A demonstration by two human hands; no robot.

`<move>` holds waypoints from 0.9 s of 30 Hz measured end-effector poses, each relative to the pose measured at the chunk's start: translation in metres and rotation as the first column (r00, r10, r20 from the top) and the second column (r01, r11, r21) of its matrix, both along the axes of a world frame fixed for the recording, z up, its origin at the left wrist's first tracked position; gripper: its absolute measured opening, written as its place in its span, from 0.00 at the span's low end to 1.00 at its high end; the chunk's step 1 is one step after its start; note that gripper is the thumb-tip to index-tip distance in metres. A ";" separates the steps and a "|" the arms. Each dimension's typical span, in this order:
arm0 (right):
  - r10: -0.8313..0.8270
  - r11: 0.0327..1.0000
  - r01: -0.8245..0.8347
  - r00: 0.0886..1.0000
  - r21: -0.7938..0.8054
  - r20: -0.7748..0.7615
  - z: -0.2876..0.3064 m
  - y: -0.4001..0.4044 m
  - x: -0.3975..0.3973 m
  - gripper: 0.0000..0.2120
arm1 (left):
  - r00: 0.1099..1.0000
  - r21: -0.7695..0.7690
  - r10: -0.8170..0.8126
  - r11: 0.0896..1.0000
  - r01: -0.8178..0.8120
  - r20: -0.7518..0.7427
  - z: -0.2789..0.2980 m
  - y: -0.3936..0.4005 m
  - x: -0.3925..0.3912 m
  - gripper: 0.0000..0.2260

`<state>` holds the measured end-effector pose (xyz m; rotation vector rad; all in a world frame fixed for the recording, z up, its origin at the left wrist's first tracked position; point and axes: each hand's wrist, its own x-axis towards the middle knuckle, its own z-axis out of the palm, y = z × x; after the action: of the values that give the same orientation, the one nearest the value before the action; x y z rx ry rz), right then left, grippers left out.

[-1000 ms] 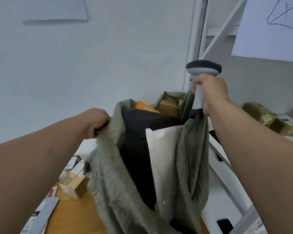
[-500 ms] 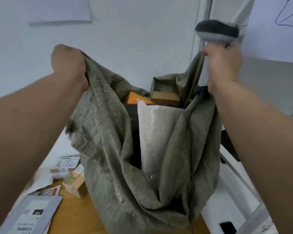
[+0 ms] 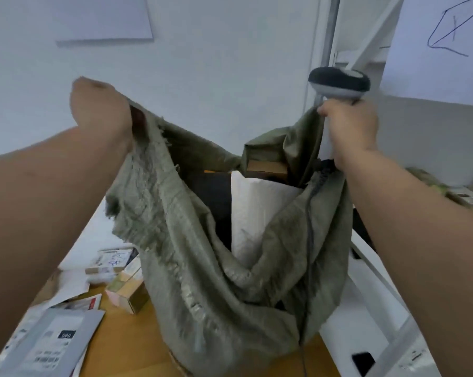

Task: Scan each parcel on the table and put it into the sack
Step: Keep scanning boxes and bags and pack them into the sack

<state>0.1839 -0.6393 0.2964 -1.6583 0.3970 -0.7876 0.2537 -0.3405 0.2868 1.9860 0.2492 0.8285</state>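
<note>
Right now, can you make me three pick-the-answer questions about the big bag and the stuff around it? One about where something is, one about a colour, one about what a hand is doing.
1. Where is the white padded envelope?
A. on the table
B. sticking up inside the sack
C. on the wall

2. What colour is the sack?
A. grey-green
B. red
C. bright yellow

3. What does the left hand do?
A. lies flat on the table
B. holds the scanner
C. grips the sack's edge, lifted up

Answers: 1 B, the sack's cloth surrounds it. 2 A, its woven cloth is dull grey-green. 3 C, the cloth hangs from that fist; the right hand holds the scanner.
</note>
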 end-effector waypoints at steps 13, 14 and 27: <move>0.119 0.993 -0.110 0.934 0.046 -0.337 -0.053 0.010 -0.033 0.07 | 0.836 0.418 -0.310 0.754 0.506 -0.454 -0.082 -0.034 -0.056 0.34; 0.099 0.995 -0.095 0.939 0.029 -0.328 -0.053 0.008 -0.037 0.07 | 0.847 0.495 -0.309 0.704 0.510 -0.433 -0.083 -0.038 -0.064 0.35; -0.018 0.998 -0.003 0.932 -0.057 -0.362 -0.076 0.006 -0.087 0.09 | 0.669 0.691 -0.229 -0.021 0.723 -0.707 -0.120 -0.066 -0.118 0.38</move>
<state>0.0969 -0.6334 0.2201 -1.8607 0.6444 -0.4973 0.1355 -0.4062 0.1667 3.1226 -1.1179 -0.1260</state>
